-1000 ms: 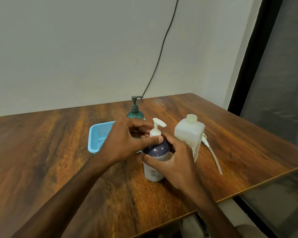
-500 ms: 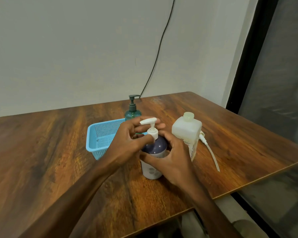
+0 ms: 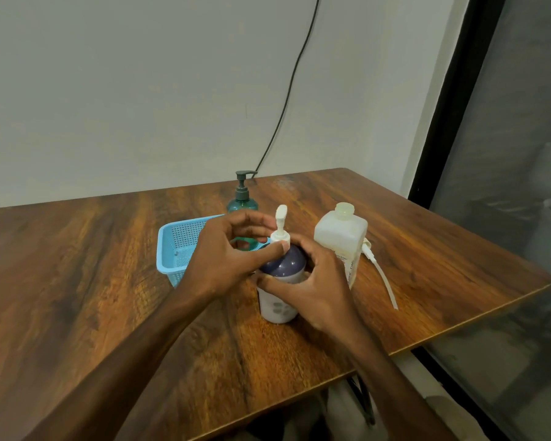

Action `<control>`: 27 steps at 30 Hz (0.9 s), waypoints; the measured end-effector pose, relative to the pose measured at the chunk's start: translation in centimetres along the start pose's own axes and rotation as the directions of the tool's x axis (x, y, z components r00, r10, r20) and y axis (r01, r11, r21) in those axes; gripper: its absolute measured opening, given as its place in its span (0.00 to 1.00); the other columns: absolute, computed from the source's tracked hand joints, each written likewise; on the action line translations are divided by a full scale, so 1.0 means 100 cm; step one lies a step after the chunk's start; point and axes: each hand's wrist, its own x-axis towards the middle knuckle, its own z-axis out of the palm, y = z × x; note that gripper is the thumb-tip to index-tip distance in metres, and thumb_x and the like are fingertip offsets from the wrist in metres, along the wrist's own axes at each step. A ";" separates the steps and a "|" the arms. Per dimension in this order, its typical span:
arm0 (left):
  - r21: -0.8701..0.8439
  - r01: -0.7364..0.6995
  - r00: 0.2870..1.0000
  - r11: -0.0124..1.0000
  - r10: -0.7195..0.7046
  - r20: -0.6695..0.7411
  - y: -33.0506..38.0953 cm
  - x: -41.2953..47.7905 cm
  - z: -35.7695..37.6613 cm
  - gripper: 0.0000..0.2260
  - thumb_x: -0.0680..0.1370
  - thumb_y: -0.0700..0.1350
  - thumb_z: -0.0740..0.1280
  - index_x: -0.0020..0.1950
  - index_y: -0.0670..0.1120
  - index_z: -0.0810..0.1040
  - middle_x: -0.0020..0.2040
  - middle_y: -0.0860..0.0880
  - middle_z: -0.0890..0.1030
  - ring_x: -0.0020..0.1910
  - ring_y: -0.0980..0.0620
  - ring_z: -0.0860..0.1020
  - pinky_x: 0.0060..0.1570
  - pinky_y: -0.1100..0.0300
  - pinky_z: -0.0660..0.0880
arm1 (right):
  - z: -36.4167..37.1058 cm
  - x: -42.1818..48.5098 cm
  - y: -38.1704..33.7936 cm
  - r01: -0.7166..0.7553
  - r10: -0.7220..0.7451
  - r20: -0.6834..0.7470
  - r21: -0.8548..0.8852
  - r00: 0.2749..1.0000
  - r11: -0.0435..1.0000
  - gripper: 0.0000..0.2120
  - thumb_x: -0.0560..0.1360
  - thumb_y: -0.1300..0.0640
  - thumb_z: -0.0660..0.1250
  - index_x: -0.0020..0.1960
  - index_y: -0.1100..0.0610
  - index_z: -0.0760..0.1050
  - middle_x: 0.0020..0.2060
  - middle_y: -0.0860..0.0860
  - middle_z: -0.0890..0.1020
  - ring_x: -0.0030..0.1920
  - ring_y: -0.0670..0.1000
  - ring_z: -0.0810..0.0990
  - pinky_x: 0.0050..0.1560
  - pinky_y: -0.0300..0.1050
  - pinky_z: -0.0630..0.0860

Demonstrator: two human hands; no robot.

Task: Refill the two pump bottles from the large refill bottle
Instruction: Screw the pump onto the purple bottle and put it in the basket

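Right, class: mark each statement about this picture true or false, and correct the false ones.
1. The right hand grips the white bottle. True.
2. The left hand holds the refill bottle. False: it pinches the white bottle's pump.
3. The refill bottle lies on its side. False: it stands upright.
4. The teal bottle has its pump head on. True.
5. A loose pump with a tube lies on the table, right of the refill bottle. True.
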 end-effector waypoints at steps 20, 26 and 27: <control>0.083 -0.013 0.991 0.996 0.025 -0.135 -0.003 -0.002 0.012 0.18 0.64 0.59 0.82 0.48 0.57 0.81 0.45 0.62 0.86 0.48 0.63 0.84 0.50 0.57 0.82 | 0.000 -0.002 -0.005 0.002 -0.002 -0.021 0.025 1.000 1.000 0.30 0.64 0.43 0.81 0.63 0.45 0.76 0.57 0.40 0.83 0.58 0.40 0.80 0.58 0.46 0.81; 0.070 -0.042 0.999 0.997 0.042 0.011 -0.006 0.007 0.001 0.20 0.68 0.52 0.82 0.58 0.52 0.82 0.48 0.54 0.87 0.50 0.57 0.85 0.56 0.52 0.82 | 0.000 -0.001 -0.003 0.009 -0.009 -0.011 0.013 1.000 1.000 0.34 0.64 0.46 0.82 0.66 0.46 0.75 0.59 0.40 0.81 0.58 0.38 0.79 0.57 0.35 0.78; 0.065 -0.051 0.998 0.997 0.048 0.034 -0.007 0.009 0.000 0.20 0.69 0.51 0.82 0.58 0.52 0.82 0.48 0.54 0.87 0.50 0.57 0.85 0.56 0.54 0.82 | 0.000 -0.001 -0.003 0.006 -0.006 -0.009 0.017 1.000 1.000 0.33 0.64 0.46 0.82 0.66 0.46 0.75 0.59 0.40 0.81 0.58 0.38 0.79 0.56 0.34 0.78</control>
